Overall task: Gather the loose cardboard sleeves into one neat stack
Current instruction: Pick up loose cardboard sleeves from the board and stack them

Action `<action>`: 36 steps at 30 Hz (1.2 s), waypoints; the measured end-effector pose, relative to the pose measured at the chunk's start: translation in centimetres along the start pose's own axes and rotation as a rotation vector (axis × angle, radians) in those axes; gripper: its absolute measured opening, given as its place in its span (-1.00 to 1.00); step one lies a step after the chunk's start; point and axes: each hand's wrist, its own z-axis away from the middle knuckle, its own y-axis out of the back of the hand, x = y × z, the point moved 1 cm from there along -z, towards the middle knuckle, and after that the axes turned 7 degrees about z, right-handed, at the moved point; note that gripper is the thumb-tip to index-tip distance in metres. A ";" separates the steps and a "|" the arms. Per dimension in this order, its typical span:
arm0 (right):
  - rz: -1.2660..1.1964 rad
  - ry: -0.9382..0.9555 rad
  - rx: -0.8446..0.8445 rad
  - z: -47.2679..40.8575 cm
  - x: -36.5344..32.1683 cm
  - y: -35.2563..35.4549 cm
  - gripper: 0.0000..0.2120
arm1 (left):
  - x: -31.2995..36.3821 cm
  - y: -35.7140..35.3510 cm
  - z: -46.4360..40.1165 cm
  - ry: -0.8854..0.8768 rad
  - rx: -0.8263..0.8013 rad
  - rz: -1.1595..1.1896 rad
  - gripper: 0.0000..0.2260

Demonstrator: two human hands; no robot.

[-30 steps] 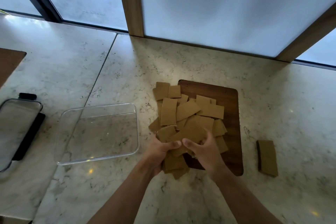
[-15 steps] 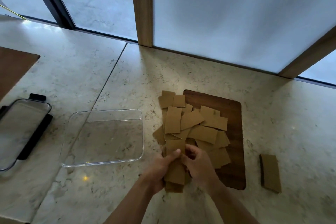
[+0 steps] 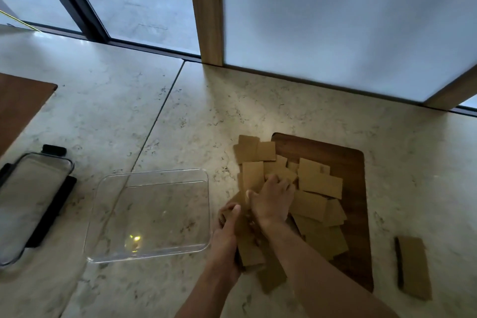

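Closest to the person, the left hand (image 3: 228, 235) is wrapped around a small bunch of cardboard sleeves (image 3: 249, 248). The bunch sits at the near left corner of the wooden board (image 3: 353, 214). Its long side runs from the person toward the window, tipped a little to one side. One more sleeve pokes out under the bunch, toward the person.

The right hand (image 3: 271, 201) reaches past the bunch. It lies palm down on the loose sleeves (image 3: 320, 186), with its fingers (image 3: 280, 181) bent and pressing on them. I cannot tell if it is pinching one.

The loose sleeves are spread in a messy pile over the left half of the board, and some hang off onto the stone counter (image 3: 180, 124). They point many ways. Some run long side across, some run long side away from the person.

On the right, well apart from the pile, a small neat stack of sleeves (image 3: 413, 266) lies flat on the counter. Its long side points away from the person.

On the left, just beside the hands, sits a clear plastic box (image 3: 108, 214). Farther left is its clear lid (image 3: 33, 193) with black clips. At the far left edge is a corner of another brown board (image 3: 20, 103).

At the back stands a wooden post (image 3: 206, 8) and a big window.
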 end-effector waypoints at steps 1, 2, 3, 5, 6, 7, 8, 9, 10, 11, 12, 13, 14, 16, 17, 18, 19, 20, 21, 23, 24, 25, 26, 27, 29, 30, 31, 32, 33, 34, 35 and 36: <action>-0.122 0.037 -0.004 -0.1 0.8 0.3 -0.54 | -0.2 -0.1 -0.2 0.004 0.023 -0.025 -0.37; -0.280 0.087 -0.028 -0.2 1.7 0.7 -0.63 | -0.1 -0.3 -0.4 -0.008 0.044 -0.050 -0.44; -0.429 0.142 -0.084 -0.2 3.1 1.3 -0.69 | 0.0 -0.6 -0.5 -0.017 0.066 -0.086 -0.49; -0.595 0.250 -0.296 -0.3 6.6 3.5 -0.72 | 0.1 -1.1 -0.6 -0.014 0.077 -0.166 -0.47; -0.622 0.305 -0.441 -0.1 8.4 4.7 -0.74 | 0.2 -1.4 -0.5 -0.003 0.043 -0.207 -0.41; -0.598 0.361 -0.582 0.1 9.9 6.0 -0.75 | 0.4 -1.7 -0.4 0.033 -0.009 -0.257 -0.35; -0.532 0.434 -0.689 0.3 10.9 7.1 -0.74 | 0.5 -1.9 -0.3 0.091 -0.075 -0.320 -0.31; -0.462 0.506 -0.769 0.5 11.5 7.9 -0.73 | 0.6 -2.1 -0.1 0.156 -0.144 -0.400 -0.31; -0.391 0.561 -0.814 0.7 11.5 8.3 -0.71 | 0.5 -2.4 0.1 0.218 -0.218 -0.488 -0.35; -0.330 0.601 -0.805 0.9 11.1 8.3 -0.70 | 0.4 -2.7 0.2 0.274 -0.298 -0.550 -0.42; -0.289 0.622 -0.734 1.0 10.6 8.0 -0.68 | 0.2 -3.0 0.3 0.326 -0.391 -0.564 -0.49; -0.280 0.627 -0.631 1.1 9.9 7.5 -0.65 | 0.0 -3.2 0.4 0.374 -0.462 -0.538 -0.54; -0.304 0.618 -0.528 1.1 9.5 6.9 -0.62 | -0.2 -3.4 0.6 0.417 -0.502 -0.498 -0.55; -0.447 0.535 -0.333 0.4 8.6 5.8 -0.63 | -0.3 -3.4 0.4 0.423 -0.491 -0.423 -0.52; -0.520 0.430 -0.206 -0.5 8.2 5.5 -0.67 | -0.3 -3.2 0.1 0.385 -0.463 -0.391 -0.47; -0.552 0.287 -0.075 -1.6 7.9 5.2 -0.69 | -0.2 -3.0 -0.1 0.332 -0.442 -0.359 -0.40; -0.510 0.146 0.025 -2.8 7.6 4.9 -0.65 | -0.2 -2.9 -0.2 0.276 -0.417 -0.336 -0.35; -0.379 0.046 0.081 -3.9 7.3 4.7 -0.57 | -0.1 -3.0 -0.2 0.226 -0.380 -0.328 -0.33; -0.186 0.011 0.088 -4.9 7.1 4.3 -0.47 | 0.0 -3.1 -0.2 0.183 -0.321 -0.315 -0.35; 0.081 0.034 0.006 -6.3 7.1 3.5 -0.31 | 0.1 -3.1 -0.1 0.124 -0.219 -0.244 -0.41; 0.097 0.032 -0.027 -6.9 7.3 3.3 -0.29 | 0.2 -3.2 -0.1 0.105 -0.197 -0.201 -0.45; 0.047 0.013 -0.021 -7.5 7.7 3.3 -0.32 | 0.3 -3.2 -0.1 0.090 -0.185 -0.169 -0.49; -0.048 -0.015 0.023 -8.1 8.2 3.5 -0.40 | 0.5 -3.3 -0.2 0.074 -0.176 -0.151 -0.52; -0.166 -0.051 0.078 -8.4 8.9 3.8 -0.52 | 0.6 -3.3 -0.4 0.055 -0.166 -0.143 -0.54; -0.334 -0.126 0.170 -8.2 10.4 4.8 -0.72 | 0.7 -3.7 -0.6 0.007 -0.150 -0.160 -0.56; -0.369 -0.148 0.207 -7.8 11.3 5.1 -0.76 | 0.6 -4.0 -0.7 -0.011 -0.136 -0.171 -0.56; -0.388 -0.159 0.219 -7.3 12.3 5.0 -0.78 | 0.6 -4.4 -0.8 -0.026 -0.118 -0.185 -0.57; -0.398 -0.172 0.202 -6.6 13.3 4.9 -0.79 | 0.4 -5.0 -0.8 -0.038 -0.092 -0.211 -0.57; -0.398 -0.188 0.174 -5.9 14.1 4.6 -0.78 | 0.2 -5.6 -1.0 -0.047 -0.057 -0.248 -0.56; -0.389 -0.211 0.145 -5.2 14.9 4.4 -0.77 | -0.1 -6.2 -1.0 -0.054 -0.024 -0.288 -0.54; -0.373 -0.235 0.125 -4.6 15.4 4.2 -0.77 | -0.4 -6.8 -1.1 -0.061 0.003 -0.322 -0.52; -0.353 -0.259 0.124 -4.1 15.8 4.3 -0.76 | -0.6 -7.2 -1.3 -0.067 0.021 -0.354 -0.52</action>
